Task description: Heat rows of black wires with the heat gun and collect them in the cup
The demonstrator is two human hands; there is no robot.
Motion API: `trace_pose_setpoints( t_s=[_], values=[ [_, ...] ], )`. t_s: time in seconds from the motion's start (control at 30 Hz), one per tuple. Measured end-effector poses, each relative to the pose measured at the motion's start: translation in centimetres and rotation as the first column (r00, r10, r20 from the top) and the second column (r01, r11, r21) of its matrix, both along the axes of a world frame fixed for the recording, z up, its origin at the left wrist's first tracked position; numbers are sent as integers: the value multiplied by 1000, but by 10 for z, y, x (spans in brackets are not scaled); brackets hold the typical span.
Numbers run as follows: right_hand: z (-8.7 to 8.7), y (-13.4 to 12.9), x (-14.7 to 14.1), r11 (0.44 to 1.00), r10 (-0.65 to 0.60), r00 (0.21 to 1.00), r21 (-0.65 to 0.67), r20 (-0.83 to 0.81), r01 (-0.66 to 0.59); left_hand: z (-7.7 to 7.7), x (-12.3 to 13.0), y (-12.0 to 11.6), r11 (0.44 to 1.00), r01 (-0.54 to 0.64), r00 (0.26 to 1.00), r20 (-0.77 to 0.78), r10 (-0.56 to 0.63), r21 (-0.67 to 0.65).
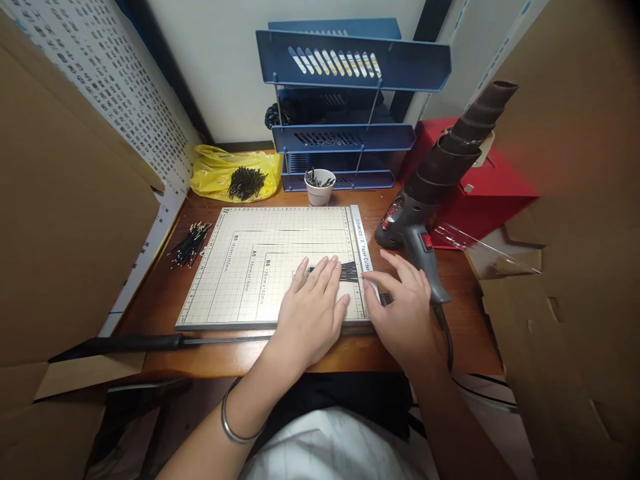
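My left hand [313, 300] lies flat, fingers nearly together, over the black wires [349, 272] on the cutter [215, 273]. They run crosswise from under it toward my right hand [403, 300], whose thumb and forefinger nearly meet by their ends; I cannot tell if they pinch any. The wires look thin, straight, evenly bunched.

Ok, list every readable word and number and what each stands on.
"B5 182mm x 257mm": cutting board
"A5", "210mm", rest unclear: same board
"B6 128mm x 182mm": same board
"Paper Cutter": white strip on the board's right; brand beside it blurred
Too small or blurred: print on the cup, the wall sheet and the black power tool, the board's scale numbers and corner mark.
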State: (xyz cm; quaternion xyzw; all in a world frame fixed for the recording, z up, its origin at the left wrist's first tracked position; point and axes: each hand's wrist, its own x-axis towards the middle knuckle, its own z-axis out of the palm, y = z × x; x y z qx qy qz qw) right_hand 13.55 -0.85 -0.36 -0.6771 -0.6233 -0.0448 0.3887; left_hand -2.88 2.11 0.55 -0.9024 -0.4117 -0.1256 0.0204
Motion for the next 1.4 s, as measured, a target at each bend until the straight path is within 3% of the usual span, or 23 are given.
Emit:
trace_pose_setpoints(
  t_s=[0.3,0.53,0.87,1.07,1.4],
  values=[
    [1,2,-7,995,86,996,-46,31,-84,0,-31,2,1000,-26,1000,-8,26,-15],
    [1,2,-12,977,173,979,-147,106,-156,2,-29,1,1000,-19,1000,-1,19,-23],
    [4,13,-11,985,164,984,-73,73,-159,1,-36,-5,1000,5,1000,23,-4,-20],
    [12,18,-5,965,225,968,-166,111,-205,4,-38,-8,999,34,998,53,-33,-31],
    [7,24,2,941,268,960,-235,78,-243,-2,-39,-7,999,39,998,57,-37,-31]
  ],
)
